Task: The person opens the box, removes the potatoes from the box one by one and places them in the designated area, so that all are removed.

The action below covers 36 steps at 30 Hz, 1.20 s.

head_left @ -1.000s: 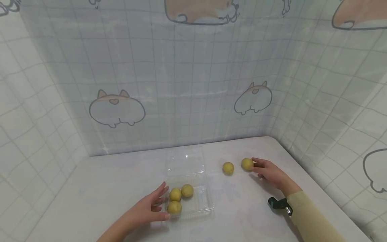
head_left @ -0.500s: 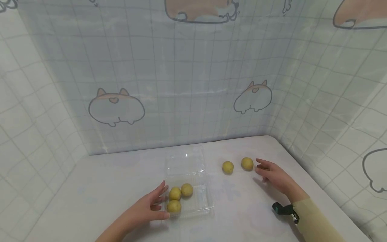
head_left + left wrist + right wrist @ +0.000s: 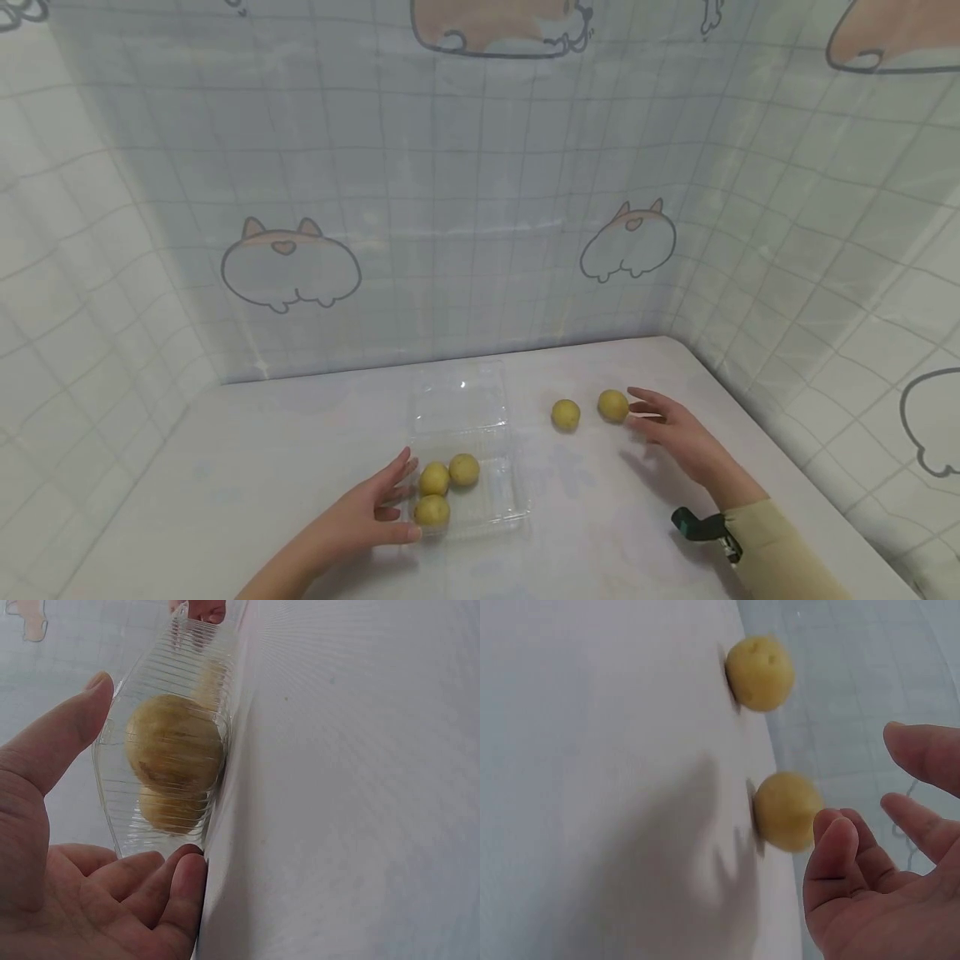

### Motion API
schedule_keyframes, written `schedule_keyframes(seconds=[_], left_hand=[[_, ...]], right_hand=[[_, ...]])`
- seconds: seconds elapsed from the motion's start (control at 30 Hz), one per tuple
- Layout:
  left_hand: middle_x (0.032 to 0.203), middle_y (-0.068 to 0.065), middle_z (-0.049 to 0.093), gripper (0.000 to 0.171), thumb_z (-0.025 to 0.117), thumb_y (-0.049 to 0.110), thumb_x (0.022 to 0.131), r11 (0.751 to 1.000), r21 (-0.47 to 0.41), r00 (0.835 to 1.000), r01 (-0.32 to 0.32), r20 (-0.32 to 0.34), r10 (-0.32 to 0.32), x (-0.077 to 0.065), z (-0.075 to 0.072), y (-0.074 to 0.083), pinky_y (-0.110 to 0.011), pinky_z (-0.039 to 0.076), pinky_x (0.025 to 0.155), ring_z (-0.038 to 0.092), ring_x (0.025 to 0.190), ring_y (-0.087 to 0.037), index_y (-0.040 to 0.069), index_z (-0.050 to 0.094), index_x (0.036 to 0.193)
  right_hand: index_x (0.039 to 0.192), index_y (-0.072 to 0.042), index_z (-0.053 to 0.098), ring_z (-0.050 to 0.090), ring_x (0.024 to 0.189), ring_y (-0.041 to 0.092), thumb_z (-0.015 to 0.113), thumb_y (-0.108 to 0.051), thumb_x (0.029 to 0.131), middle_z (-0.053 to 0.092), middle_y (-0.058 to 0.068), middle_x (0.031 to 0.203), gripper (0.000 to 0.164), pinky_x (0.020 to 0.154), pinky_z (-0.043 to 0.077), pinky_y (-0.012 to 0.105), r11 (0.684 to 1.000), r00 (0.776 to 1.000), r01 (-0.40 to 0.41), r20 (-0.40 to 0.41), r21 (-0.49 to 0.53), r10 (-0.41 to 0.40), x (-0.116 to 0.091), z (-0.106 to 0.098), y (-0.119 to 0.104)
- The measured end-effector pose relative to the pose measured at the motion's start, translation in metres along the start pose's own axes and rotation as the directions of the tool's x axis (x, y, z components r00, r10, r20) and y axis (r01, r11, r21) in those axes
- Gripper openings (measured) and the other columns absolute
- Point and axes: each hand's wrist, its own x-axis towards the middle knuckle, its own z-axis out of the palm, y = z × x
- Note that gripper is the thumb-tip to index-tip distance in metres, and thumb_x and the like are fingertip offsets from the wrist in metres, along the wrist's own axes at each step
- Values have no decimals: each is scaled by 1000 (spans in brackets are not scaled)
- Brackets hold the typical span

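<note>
A clear plastic clamshell box lies with its lid laid back. Three small yellow potatoes sit in its left part: a front one, a middle one and a back one. At the box's left side is my left hand, thumb by the front corner and fingers along the side wall; light contact is hard to confirm. Two more potatoes rest on the table, a left one and a right one. My right hand hovers just right of the right potato, fingers spread and holding nothing.
The white table ends at a grid-patterned curtain at the back and sides. A dark green device with a metal part is at my right wrist, beside the beige sleeve.
My right hand drew back from the right potato, then came slightly closer again. The left hand, the box and the potatoes stay in place.
</note>
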Motion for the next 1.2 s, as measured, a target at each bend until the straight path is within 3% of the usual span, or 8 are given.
schedule_keyframes(seconds=[0.27, 0.43, 0.63, 0.9, 1.03, 1.2], left_hand=[[160, -13, 27, 106, 81, 35, 83, 1000, 13, 1000, 2, -5, -2, 0, 0, 1, -45, 47, 101, 42, 136, -37, 13, 11, 160], [160, -13, 27, 107, 81, 36, 82, 1000, 22, 1000, 11, -12, -11, 0, 1, 1, -46, 47, 101, 42, 135, -38, 14, 11, 160], [160, -12, 27, 107, 81, 36, 83, 1000, 19, 1000, 16, -9, -16, 0, 1, 0, -48, 47, 101, 45, 133, -38, 15, 11, 160], [160, -11, 27, 106, 81, 36, 83, 1000, 6, 1000, 18, -3, -18, -1, 1, 0, -48, 46, 102, 45, 134, -37, 15, 11, 160], [160, -12, 27, 106, 81, 36, 83, 1000, 1, 1000, 12, 0, -12, -1, 0, -1, -47, 46, 103, 44, 134, -37, 14, 11, 160], [160, -11, 27, 106, 81, 36, 83, 1000, -2, 1000, 16, 0, -16, -1, 0, -1, -47, 46, 102, 44, 134, -36, 16, 11, 160]], right_hand=[[150, -8, 40, 53, 121, 37, 68, -30, 95, 51, 20, 138, 66, 93, 50, 39, 998, 998, 54, 25, -16, -53, -2, 13, -16], [148, -14, 45, 54, 121, 35, 71, -34, 92, 53, 18, 136, 65, 97, 49, 44, 996, 996, 80, 41, -28, -78, -2, 24, -28], [144, -21, 50, 58, 118, 30, 74, -33, 90, 55, 16, 136, 60, 96, 51, 42, 995, 993, 104, 60, -2, -104, -1, 40, -38], [140, -20, 55, 62, 112, 26, 74, -24, 91, 58, 13, 130, 52, 91, 54, 31, 986, 981, 166, 100, 30, -168, 2, 64, -55], [140, -14, 54, 62, 112, 28, 73, -22, 92, 59, 17, 129, 53, 91, 54, 32, 977, 968, 208, 135, 52, -213, 5, 75, -63], [140, -17, 55, 63, 110, 25, 74, -25, 91, 61, 13, 128, 53, 89, 55, 32, 982, 968, 181, 163, 62, -189, 9, 90, -69]])
